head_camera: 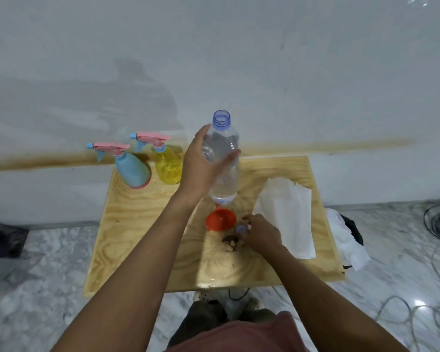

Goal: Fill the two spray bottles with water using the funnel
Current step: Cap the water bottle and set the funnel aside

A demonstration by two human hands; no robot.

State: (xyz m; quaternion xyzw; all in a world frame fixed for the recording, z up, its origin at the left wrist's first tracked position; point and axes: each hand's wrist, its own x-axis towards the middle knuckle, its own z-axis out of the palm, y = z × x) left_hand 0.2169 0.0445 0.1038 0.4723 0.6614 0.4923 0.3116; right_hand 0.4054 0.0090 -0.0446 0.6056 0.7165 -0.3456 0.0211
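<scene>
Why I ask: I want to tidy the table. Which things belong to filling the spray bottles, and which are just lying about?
Job: blue spray bottle, yellow spray bottle, water bottle gripped by the left hand, orange funnel, cap pinched by the right hand.
Lying about: white paper towel on the table, white tissue off its right edge.

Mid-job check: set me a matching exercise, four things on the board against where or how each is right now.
Things:
1 water bottle
2 orange funnel
3 blue spray bottle
4 bottle cap

States:
A back left corner of the board, sprayer head on
B uncapped, gripped by the left hand
C at the right hand fingertips
D lying on the board, near side of the water bottle

Pairs: 1-B; 2-D; 3-A; 4-C
</scene>
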